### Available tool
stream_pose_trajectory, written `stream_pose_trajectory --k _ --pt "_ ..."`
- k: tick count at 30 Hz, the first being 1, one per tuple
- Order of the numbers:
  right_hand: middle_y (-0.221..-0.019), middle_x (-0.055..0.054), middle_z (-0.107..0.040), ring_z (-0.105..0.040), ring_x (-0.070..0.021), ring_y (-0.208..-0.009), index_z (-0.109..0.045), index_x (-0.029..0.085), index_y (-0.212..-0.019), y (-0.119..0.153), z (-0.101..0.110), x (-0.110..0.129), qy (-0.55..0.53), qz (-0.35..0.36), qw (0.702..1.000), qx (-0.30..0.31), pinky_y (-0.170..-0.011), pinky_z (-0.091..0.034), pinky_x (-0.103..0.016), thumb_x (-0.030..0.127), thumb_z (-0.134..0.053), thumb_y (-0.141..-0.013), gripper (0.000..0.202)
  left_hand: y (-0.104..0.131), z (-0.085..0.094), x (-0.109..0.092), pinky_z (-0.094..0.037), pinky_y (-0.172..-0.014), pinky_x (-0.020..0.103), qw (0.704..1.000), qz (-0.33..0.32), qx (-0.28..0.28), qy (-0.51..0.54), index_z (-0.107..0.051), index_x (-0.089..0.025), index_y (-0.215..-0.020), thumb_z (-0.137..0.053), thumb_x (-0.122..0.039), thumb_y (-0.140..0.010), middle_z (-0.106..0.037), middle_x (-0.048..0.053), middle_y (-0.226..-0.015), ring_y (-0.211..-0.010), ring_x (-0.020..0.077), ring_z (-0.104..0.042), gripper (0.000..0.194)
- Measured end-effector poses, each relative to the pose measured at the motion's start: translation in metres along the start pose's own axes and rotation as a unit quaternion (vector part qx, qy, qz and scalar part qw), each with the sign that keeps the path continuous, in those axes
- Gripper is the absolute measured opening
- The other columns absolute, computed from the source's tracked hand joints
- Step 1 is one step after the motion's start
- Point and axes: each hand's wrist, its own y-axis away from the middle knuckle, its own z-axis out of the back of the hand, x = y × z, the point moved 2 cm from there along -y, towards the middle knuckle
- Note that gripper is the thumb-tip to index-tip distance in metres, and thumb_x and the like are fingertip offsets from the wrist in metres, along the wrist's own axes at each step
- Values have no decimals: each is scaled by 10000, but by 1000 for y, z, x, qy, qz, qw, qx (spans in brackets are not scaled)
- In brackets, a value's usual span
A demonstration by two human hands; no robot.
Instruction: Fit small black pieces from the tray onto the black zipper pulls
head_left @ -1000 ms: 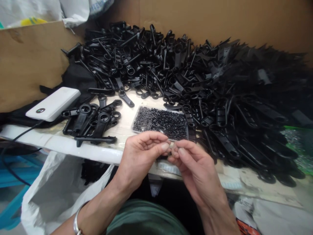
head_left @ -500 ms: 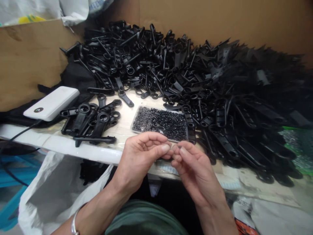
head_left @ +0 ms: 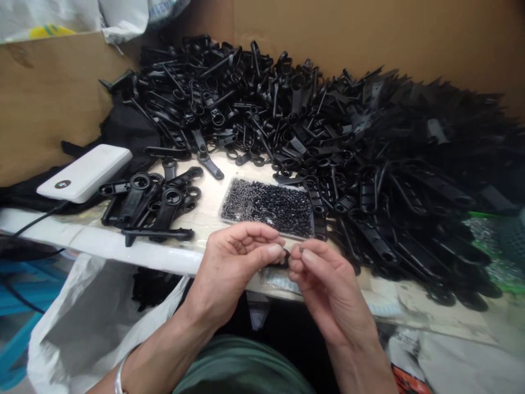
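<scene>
My left hand (head_left: 235, 268) is closed in a pinch just in front of a shallow clear tray (head_left: 222, 212) of tiny dark parts (head_left: 274, 205). A small dark piece shows at its fingertips, too small to name. Beside it, my right hand (head_left: 328, 284) is pinched too, with a tiny greyish bit between thumb and forefinger that I cannot make out. The two hands' fingertips are close together over the table's front edge. Behind the tray lies a big heap of black plastic arms (head_left: 254, 109) with ring-shaped ends.
A smaller cluster of black arms (head_left: 158, 202) sits left of the tray, next to a white power bank (head_left: 85, 172) with a cable. A white sack (head_left: 61, 323) hangs below the table edge (head_left: 135, 251). Green-edged clear bag (head_left: 488, 235) lies at right.
The fingertips have shifted slightly, and a dark piece now shows more clearly at my left fingertips. The view has moved a little.
</scene>
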Motion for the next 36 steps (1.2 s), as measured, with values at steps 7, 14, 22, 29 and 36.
stream_pose_trajectory --k 7,14,22,29,36 --pt "-738 -2 -667 -595 -53 -615 -732 169 -854 1 0 -2 -13 -9 1000 26 -580 -525 -130 212 -758 -743 122 0 -1 -1 -551 -717 167 1000 -5 8 11 -705 -150 -825 -775 -115 -704 -750 22 -805 -729 96 -689 144" --pt "-720 2 -673 -590 -52 -599 -724 181 -852 0 -1 -2 -54 -31 998 18 -571 -521 -130 194 -764 -731 128 3 -3 -1 -567 -716 194 1000 4 23 17 -693 -143 -858 -766 -118 -721 -753 28 -821 -713 114 -705 158" --pt "-696 5 -668 -587 -58 -581 -703 188 -864 1 0 -2 -51 -3 999 -3 -566 -519 -142 207 -734 -764 106 2 -5 -1 -565 -710 207 1000 14 17 0 -686 -140 -849 -764 -124 -718 -746 30 -794 -702 126 -705 153" --pt "-681 13 -656 -579 -54 -564 -694 185 -873 4 0 1 -64 -4 998 -14 -543 -511 -132 211 -737 -760 124 5 -8 -1 -561 -684 205 1000 12 16 -4 -686 -133 -836 -766 -135 -715 -737 32 -764 -670 123 -697 145" --pt "-670 19 -644 -574 -37 -556 -701 167 -852 9 1 3 -125 -42 991 -13 -532 -499 -103 171 -768 -717 151 9 -7 -2 -554 -686 192 1000 12 4 -21 -691 -134 -832 -772 -161 -714 -728 31 -743 -664 115 -685 145"
